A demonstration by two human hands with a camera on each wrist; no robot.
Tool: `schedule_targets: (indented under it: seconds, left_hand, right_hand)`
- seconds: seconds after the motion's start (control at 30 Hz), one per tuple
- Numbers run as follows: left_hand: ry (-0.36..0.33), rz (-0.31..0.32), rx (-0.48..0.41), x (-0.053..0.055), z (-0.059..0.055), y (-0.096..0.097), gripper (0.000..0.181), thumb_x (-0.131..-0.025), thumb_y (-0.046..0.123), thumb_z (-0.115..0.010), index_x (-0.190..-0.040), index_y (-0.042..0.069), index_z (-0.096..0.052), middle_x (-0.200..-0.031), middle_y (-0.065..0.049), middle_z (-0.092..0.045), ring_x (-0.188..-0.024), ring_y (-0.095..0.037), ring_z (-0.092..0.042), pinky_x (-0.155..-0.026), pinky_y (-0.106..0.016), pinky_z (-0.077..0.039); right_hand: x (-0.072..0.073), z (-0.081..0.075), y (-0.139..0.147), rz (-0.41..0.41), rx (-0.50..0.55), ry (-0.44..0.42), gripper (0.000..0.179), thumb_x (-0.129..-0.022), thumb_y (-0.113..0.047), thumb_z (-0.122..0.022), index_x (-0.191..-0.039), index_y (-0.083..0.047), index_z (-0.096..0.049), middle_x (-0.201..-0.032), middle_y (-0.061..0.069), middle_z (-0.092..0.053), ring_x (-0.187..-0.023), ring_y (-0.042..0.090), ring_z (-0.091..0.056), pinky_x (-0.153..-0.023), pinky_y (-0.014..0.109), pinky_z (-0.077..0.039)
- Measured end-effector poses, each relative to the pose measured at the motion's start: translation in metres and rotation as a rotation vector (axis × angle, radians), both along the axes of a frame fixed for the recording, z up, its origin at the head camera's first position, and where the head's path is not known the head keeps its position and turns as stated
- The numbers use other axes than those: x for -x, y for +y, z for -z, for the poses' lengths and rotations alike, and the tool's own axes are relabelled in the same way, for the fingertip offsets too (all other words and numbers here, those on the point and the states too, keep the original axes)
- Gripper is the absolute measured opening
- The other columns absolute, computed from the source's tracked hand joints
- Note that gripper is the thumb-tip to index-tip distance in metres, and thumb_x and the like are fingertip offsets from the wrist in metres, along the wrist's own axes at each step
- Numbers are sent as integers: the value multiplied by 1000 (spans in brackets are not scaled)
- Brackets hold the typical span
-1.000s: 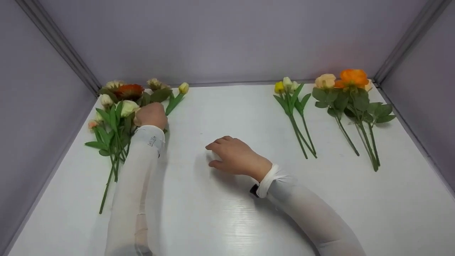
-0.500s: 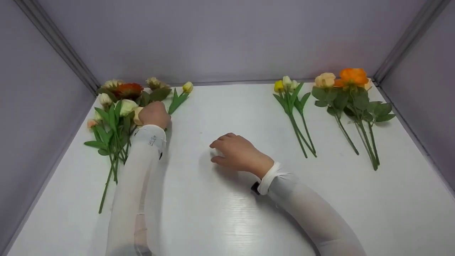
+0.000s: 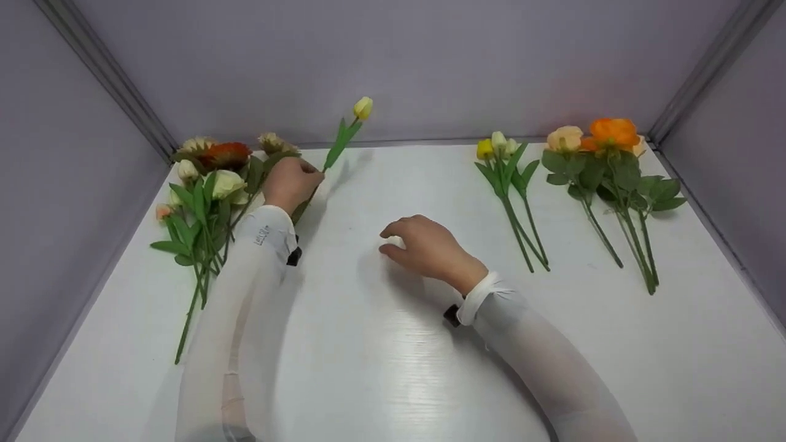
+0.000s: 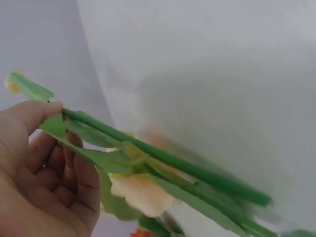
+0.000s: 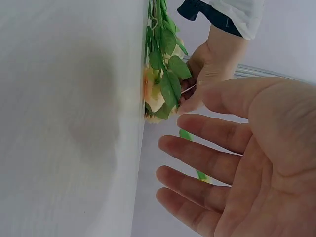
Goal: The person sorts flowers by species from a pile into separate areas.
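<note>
My left hand [image 3: 291, 182] pinches the green stem of a pale yellow tulip [image 3: 363, 108] between thumb and fingers. The tulip is tilted, its bloom up and to the right, raised in front of the back wall. In the left wrist view its stem [image 4: 168, 157] runs down to the right from the thumb. Beside that hand lies a pile of flowers, including a cream rose [image 3: 227, 184] and a rust-red flower [image 3: 226, 156]. Over the middle of the table my right hand [image 3: 425, 247] hovers with relaxed, bent fingers; in the right wrist view its palm [image 5: 276, 158] holds nothing.
Several tulips [image 3: 507, 178] lie at the back right of the white table [image 3: 381, 368]. Farther right are peach and orange flowers [image 3: 614, 135] with leafy stems. Grey walls [image 3: 417, 67] close in the table at the back and both sides.
My left hand has lifted the pale yellow tulip up and to the right, away from the pile. The right hand has shifted slightly right and toward the back.
</note>
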State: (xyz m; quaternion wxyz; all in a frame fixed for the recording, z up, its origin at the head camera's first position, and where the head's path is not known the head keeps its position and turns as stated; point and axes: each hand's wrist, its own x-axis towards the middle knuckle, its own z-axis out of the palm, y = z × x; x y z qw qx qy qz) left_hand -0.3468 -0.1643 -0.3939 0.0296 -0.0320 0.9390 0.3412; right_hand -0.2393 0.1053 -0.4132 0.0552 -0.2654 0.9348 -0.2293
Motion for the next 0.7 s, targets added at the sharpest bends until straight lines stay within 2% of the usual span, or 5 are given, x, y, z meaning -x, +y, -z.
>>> schedule_targets:
  seconds: [0.13, 0.33, 0.47, 0.57, 0.7]
  left_hand:
    - [-28, 22, -203, -3, -11, 16, 34, -102, 30, -63, -123, 5, -72, -121, -11, -68, -108, -28, -62, -94, -44, -53]
    - [-52, 52, -452, -7, -24, 39, 32, -101, 32, -66, -121, 7, -73, -116, -7, -69, -106, -24, -62, -95, -36, -52]
    - [-53, 62, -596, -12, -30, 56, 31, -100, 31, -68, -119, 7, -74, -114, -8, -69, -103, -23, -63, -93, -32, -53]
    - [-41, 66, -707, -16, -33, 68, 29, -99, 30, -70, -117, 7, -74, -113, -9, -69, -101, -23, -63, -92, -32, -53]
    - [-27, 49, -866, -22, -36, 82, 27, -99, 29, -72, -114, 7, -75, -109, -9, -69, -99, -23, -63, -92, -32, -54]
  right_hand:
    - [4, -2, 7, 59, 59, -17, 31, -102, -33, -63, -124, -14, -74, -124, -1, -71, -123, 24, -60, -102, 42, -48]
    - [9, -9, 20, 147, 182, -42, 25, -104, -30, -61, -119, -17, -76, -118, -5, -72, -114, 19, -63, -97, 40, -49]
    - [13, -13, 28, 201, 322, -62, 20, -103, -27, -64, -114, -18, -77, -110, -8, -73, -103, 14, -65, -88, 38, -52]
    - [15, -16, 32, 236, 437, -128, 17, -101, -29, -67, -111, -21, -78, -108, -8, -73, -100, 13, -66, -86, 38, -53]
    - [17, -18, 35, 255, 541, -219, 18, -98, -32, -70, -110, -20, -78, -104, 1, -74, -98, 22, -68, -84, 40, -53]
